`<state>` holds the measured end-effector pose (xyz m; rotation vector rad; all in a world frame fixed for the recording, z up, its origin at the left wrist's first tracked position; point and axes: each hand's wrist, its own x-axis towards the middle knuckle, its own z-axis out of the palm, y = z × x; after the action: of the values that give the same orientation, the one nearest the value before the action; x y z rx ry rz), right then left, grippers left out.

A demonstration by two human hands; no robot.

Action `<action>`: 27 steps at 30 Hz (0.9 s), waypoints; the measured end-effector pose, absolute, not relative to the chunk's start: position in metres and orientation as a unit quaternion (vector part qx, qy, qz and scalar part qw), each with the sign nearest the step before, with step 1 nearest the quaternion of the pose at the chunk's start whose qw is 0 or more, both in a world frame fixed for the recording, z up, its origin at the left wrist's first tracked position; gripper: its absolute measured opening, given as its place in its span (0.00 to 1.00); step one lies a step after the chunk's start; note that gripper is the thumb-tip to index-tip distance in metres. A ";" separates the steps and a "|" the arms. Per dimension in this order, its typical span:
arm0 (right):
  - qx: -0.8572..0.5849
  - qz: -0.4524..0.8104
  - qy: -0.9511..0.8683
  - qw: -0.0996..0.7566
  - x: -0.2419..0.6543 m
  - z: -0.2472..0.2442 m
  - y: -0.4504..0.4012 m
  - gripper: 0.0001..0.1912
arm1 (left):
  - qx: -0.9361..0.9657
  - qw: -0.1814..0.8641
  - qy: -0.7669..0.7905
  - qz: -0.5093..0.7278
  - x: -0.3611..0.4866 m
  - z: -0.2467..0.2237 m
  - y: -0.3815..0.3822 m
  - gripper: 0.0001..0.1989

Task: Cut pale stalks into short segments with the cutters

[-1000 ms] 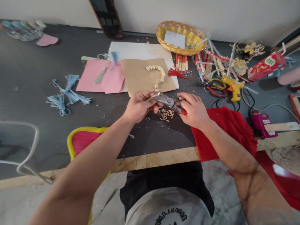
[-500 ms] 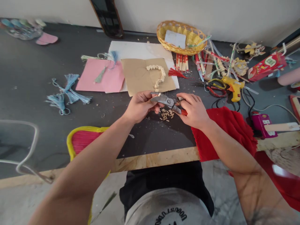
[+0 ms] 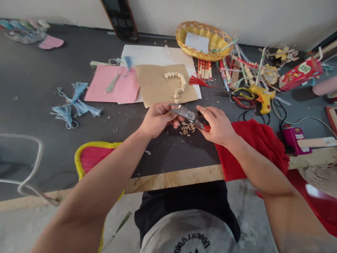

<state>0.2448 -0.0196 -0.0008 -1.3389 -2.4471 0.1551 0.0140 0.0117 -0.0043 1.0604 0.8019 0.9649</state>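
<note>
My right hand point(image 3: 218, 126) is closed round the red-handled pruning shears point(image 3: 187, 114), whose blades point left. Between those blades shows the pale end of a small stick point(image 3: 179, 106). My left hand point(image 3: 158, 121) is closed at the blades, thumb and fingers pinching the stick, most of which is hidden. Below the shears lies a loose pile of short cut wooden pieces point(image 3: 187, 129) on the dark tabletop point(image 3: 168, 154). Just beyond my hands, a curved strand of pale pieces point(image 3: 182, 83) rests on brown paper point(image 3: 152, 84).
Blue tassels point(image 3: 76, 102) and pink paper point(image 3: 100, 84) lie to the left. At the back stands a yellow wicker basket point(image 3: 202, 54). On the right are scissors point(image 3: 243, 98), a yellow glue gun point(image 3: 263, 98), a juice carton point(image 3: 300, 74) and red cloth point(image 3: 255, 147).
Fingers of my right hand have shifted slightly on the shears' handles. The left hand and the stick stay almost where they were.
</note>
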 end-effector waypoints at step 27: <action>-0.485 0.021 -0.853 0.193 0.247 -0.003 -0.018 0.07 | 0.493 0.624 0.389 0.465 0.018 -0.005 0.012 0.05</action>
<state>0.2468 -0.0176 -0.0032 -1.3602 -2.3934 0.0585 0.0177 0.0121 -0.0051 1.1319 0.8935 1.0668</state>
